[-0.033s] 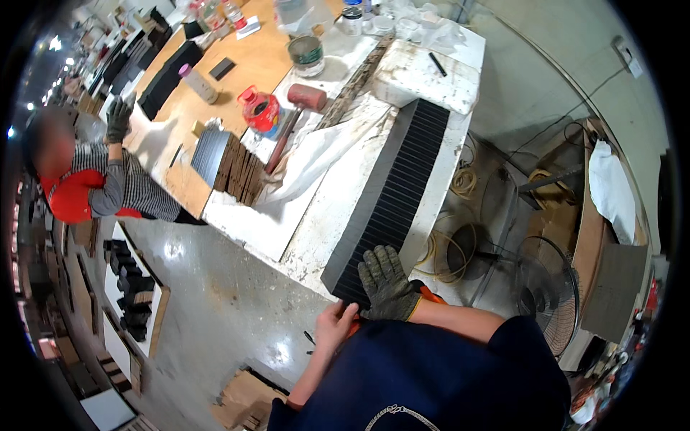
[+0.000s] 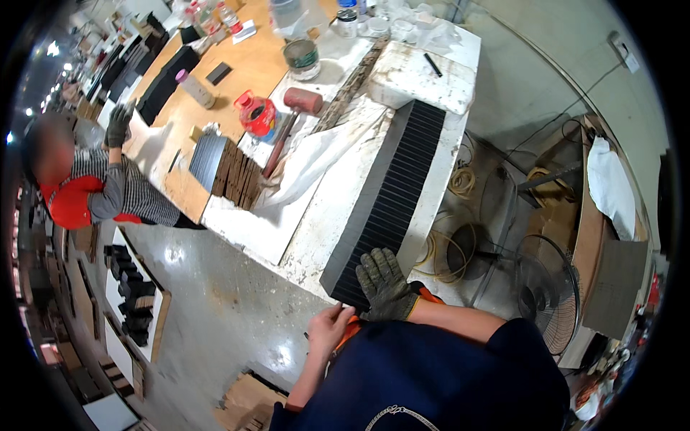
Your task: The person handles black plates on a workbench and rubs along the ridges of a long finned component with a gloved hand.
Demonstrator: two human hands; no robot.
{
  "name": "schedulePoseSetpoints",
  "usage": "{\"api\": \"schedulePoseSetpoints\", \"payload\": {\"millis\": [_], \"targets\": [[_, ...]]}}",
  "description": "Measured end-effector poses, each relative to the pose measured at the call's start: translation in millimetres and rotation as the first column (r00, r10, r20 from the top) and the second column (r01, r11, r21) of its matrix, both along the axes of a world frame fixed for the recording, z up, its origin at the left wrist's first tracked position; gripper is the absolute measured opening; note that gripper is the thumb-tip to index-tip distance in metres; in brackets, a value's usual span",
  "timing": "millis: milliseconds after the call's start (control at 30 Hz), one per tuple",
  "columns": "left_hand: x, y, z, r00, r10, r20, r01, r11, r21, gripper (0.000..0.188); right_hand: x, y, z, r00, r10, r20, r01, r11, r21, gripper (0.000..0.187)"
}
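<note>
A long row of thin black slats (image 2: 397, 194), packed tightly side by side, runs from the near edge of the white bench (image 2: 305, 267) toward its far end. My right hand (image 2: 386, 286), in a dark glove with a yellow cuff, lies with fingers spread on the near end of the row. My left hand (image 2: 329, 329) is bare and sits at the row's near corner, just off the bench edge. Its thumb and fingers are pinched together; what they grip, if anything, is too small to make out.
Beyond the row is a stained white block (image 2: 424, 75) with a small black stick (image 2: 433, 65) on it. Left of the row are a crumpled white cloth (image 2: 316, 161), a red-headed mallet (image 2: 303, 100) and a red jug (image 2: 256, 115). A fan (image 2: 548, 294) stands right; a co-worker (image 2: 108, 176) stands left.
The view has shifted very slightly. Both hands keep the same places at the near end of the slats.
</note>
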State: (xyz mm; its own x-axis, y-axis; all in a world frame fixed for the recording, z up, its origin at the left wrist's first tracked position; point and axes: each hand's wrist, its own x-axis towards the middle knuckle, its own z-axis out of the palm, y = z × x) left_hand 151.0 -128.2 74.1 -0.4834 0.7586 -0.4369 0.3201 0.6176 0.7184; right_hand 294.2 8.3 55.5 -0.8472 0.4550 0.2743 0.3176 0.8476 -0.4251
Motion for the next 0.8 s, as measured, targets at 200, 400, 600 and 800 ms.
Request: {"api": "schedulePoseSetpoints", "payload": {"millis": [200,400,600,800], "targets": [[-37,73,29,0.946,-0.067,-0.317,0.180,0.922,0.341,0.042,-4,1,-13,0.968,-0.079,-0.238,0.087,0.996,0.024,0.080],[-16,194,-35,0.927,-0.346,-0.145,0.369,0.908,0.199,0.059,4,0,-36,0.956,0.022,-0.292,-0.011,0.999,0.039,0.061],[4,333,-43,0.923,-0.307,-0.234,0.353,0.916,0.191,0.052,0,5,-31,0.937,-0.016,-0.349,0.046,0.996,0.078,0.052],[24,457,-37,0.870,-0.265,-0.416,0.327,0.941,0.083,0.052,-17,-6,-68,0.954,0.098,-0.282,-0.052,0.985,0.165,0.037]]}}
